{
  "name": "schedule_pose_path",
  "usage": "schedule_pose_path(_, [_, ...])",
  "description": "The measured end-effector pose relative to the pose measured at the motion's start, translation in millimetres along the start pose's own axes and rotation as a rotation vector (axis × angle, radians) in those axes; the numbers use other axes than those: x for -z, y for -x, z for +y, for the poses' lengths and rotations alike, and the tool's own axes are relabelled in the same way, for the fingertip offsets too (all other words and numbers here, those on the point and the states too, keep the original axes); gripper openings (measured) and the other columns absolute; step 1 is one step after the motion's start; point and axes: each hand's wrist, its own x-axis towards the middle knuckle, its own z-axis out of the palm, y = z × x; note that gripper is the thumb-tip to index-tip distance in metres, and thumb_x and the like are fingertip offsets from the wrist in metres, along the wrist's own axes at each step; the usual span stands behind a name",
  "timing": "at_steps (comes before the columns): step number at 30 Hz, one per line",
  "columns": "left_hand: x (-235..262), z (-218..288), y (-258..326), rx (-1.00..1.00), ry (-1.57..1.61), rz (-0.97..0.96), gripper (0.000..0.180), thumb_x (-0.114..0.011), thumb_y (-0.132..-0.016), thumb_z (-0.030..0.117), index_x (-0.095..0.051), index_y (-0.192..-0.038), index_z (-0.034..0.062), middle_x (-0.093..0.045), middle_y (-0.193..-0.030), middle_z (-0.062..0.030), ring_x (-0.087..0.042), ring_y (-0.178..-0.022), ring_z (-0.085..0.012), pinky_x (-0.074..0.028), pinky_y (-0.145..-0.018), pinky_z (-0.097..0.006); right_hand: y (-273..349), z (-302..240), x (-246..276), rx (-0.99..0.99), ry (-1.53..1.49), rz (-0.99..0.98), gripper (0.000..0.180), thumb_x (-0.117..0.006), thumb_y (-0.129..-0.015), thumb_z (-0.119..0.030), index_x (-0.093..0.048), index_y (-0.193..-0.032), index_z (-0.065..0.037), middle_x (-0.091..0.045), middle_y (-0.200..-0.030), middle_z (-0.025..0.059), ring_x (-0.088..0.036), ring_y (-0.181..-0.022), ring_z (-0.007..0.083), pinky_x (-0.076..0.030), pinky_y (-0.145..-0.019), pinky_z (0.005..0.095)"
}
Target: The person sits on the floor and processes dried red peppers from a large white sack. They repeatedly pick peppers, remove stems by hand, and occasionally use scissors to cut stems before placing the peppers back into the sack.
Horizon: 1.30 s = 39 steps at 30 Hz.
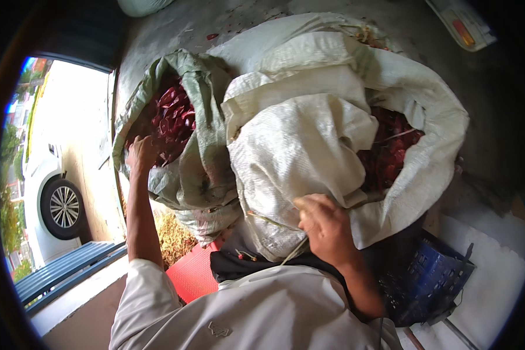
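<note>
Left fingers (137,143): grip unclear, at one green sack (209,108) | right fingers (310,205): curled, hold unclear, over one white sack (294,146)

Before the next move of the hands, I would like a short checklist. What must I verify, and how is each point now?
1. Left hand at the mouth of the green sack: ok.
2. Green sack open, with red pods showing inside: ok.
3. White sack open at the right, red pods visible: ok.
4. White fabric near the right hand free of loose stems: not ok, a thin stem lies there.
5. Right hand empty: cannot tell.
6. Blue crate apart from the right hand: ok.
</note>
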Motion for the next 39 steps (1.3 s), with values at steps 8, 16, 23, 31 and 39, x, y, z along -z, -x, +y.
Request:
schedule_pose_path(8, [125.6, 198.2, 146.5, -0.597, 0.861, 0.48, 0.025, -0.066, -0.089, 0.013, -0.068, -0.112, 0.0044, -0.069, -0.111, -0.0157, -0.065, -0.105, -0.031, -0.054, -0.084, -0.038, 16.3, 51.1, 79.3, 0.025, 0.343, 0.382, 0.014, -0.066, -0.089, -0.01, -0.063, -0.098, -0.001, -0.065, -0.091, 0.0133, -0.064, -0.081, 0.0339, -0.053, -0.07, 0.0414])
schedule_pose_path(16, [99.7, 334.6, 188.3, -1.257, -0.023, 0.144, 0.011, -0.062, -0.077, 0.012, -0.072, -0.078, 0.0079, -0.068, -0.081, -0.0097, -0.063, -0.084, -0.0272, -0.047, -0.086, -0.042, 47.7, 94.8, 156.2, -0.574, 1.243, 0.258, 0.016, -0.065, -0.088, -0.017, -0.065, -0.1, -0.008, -0.065, -0.102, 0.0082, -0.062, -0.104, 0.0282, -0.049, -0.083, 0.0465])
schedule_pose_path(23, [99.8, 287.1, 217.4, -1.193, 0.228, 0.269, 0.01, -0.062, -0.071, 0.01, -0.071, -0.073, 0.0064, -0.067, -0.08, -0.0114, -0.062, -0.087, -0.0295, -0.046, -0.087, -0.041, 40.7, 90.3, 139.8, -0.226, 1.083, 0.46, 0.016, -0.072, -0.082, -0.024, -0.068, -0.083, -0.009, -0.068, -0.085, 0.0093, -0.066, -0.085, 0.0273, -0.05, -0.073, 0.0414])
schedule_pose_path(31, [121.1, 265.0, 242.5, -0.885, 0.061, 0.02, 0.015, -0.071, -0.078, 0.022, -0.075, -0.086, 0.0095, -0.07, -0.078, -0.01, -0.066, -0.09, -0.0297, -0.045, -0.084, -0.047, 31.4, 132.1, 93.2, -0.44, 0.838, 0.201, 0.012, -0.063, -0.077, -0.005, -0.069, -0.087, -0.005, -0.073, -0.079, 0.0133, -0.073, -0.075, 0.0319, -0.057, -0.067, 0.0447])
schedule_pose_path(39, [133.3, 272.9, 255.3, -0.981, 0.396, 0.199, 0.027, -0.07, -0.082, 0.018, -0.068, -0.105, 0.0056, -0.068, -0.096, -0.0121, -0.064, -0.091, -0.0323, -0.046, -0.082, -0.046, 47.3, 88.2, 109.4, -0.328, 0.165, 0.368, 0.026, -0.07, -0.085, -0.028, -0.065, -0.084, -0.002, -0.063, -0.073, 0.0198, -0.064, -0.068, 0.036, -0.047, -0.063, 0.0448])
